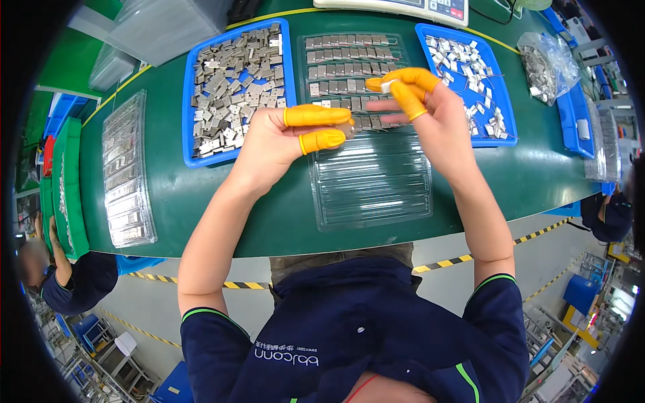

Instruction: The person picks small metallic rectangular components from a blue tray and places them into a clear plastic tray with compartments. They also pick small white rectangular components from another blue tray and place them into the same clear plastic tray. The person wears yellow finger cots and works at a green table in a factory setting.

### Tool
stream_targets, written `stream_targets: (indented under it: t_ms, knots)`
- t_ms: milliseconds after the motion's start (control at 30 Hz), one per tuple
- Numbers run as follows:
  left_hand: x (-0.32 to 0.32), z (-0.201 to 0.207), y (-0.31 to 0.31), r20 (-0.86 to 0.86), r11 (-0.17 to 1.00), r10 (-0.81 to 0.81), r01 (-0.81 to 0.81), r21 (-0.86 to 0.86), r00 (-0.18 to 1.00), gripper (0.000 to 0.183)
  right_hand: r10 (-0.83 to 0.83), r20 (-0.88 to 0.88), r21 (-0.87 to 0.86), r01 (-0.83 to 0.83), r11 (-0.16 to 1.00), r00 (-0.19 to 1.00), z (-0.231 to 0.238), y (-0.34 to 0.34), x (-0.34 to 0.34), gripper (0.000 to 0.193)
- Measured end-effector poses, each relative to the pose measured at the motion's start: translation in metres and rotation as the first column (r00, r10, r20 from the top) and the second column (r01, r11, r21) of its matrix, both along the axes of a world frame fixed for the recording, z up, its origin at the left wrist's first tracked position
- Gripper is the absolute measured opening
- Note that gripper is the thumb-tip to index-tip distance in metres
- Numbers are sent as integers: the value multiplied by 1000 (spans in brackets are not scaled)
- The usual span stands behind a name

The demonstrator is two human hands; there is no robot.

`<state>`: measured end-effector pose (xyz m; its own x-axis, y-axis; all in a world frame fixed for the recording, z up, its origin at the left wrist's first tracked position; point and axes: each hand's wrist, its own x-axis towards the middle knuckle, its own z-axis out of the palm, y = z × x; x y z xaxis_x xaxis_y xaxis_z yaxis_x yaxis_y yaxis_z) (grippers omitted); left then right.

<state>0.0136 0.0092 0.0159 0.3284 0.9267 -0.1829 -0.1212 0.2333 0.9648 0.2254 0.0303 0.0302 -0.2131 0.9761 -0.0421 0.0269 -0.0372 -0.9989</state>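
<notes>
Navy shirt [403, 316]; L hand [277, 136] w/ sm pc [349, 131], R hand [440, 111] wht pc [386, 86]

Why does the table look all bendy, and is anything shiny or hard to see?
Head view: the green table bows along its near edge, since the fisheye lens bends straight lines; head view: pale streaks of glare cross the clear plastic tray; head view: the small piece at the fingertips of the left hand is too indistinct to name.

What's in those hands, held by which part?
Right hand pinches a small white piece; left hand, a small greyish piece. Gripped parts can't be told.
</notes>
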Motion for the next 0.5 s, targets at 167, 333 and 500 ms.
stream_targets:
  t_ms: [167, 333, 500]
  knots:
    - [4, 0, -5, 15, 992, 124, -124, 15, 992, 33, 37, 38, 44, -39, 998, 999, -9, -7, 2, 18]
    - [4, -6, -5, 34, 981, 194, -195, 21, 980, 31, 42, -78, -71, -48, 996, 996, -12, -17, -6, 19]
    - [5, -6, -7, 20, 975, 218, -218, 32, 976, 32, -4, -71, 0, 4, 1000, 997, -11, -19, -8, 20]
